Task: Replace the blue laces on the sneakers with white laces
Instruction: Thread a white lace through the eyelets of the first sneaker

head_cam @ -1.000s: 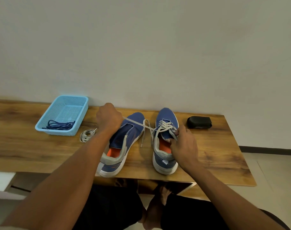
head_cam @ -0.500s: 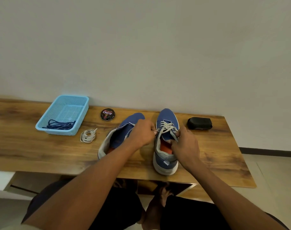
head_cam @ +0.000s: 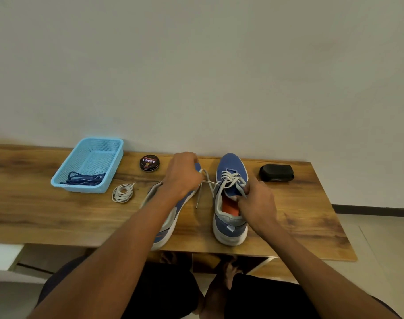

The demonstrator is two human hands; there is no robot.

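Both arms reach forward over the wooden worktop (head_cam: 58, 217): the left hand (head_cam: 182, 174) is clenched around a strand of the white lace (head_cam: 230, 178), pulling it sideways over the left sneaker (head_cam: 173, 217), while the right hand (head_cam: 257, 202) pinches the other strand at the collar of the right sneaker (head_cam: 230, 217). Since half a second ago the left hand has drawn away from the right sneaker, stretching the strand. Left of that sneaker lie a polish tin (head_cam: 149, 162), a coiled spare lace (head_cam: 123, 192) and a basket (head_cam: 65, 180) holding blue laces (head_cam: 83, 178); right of it, a black case (head_cam: 276, 172), all below a plain wall.
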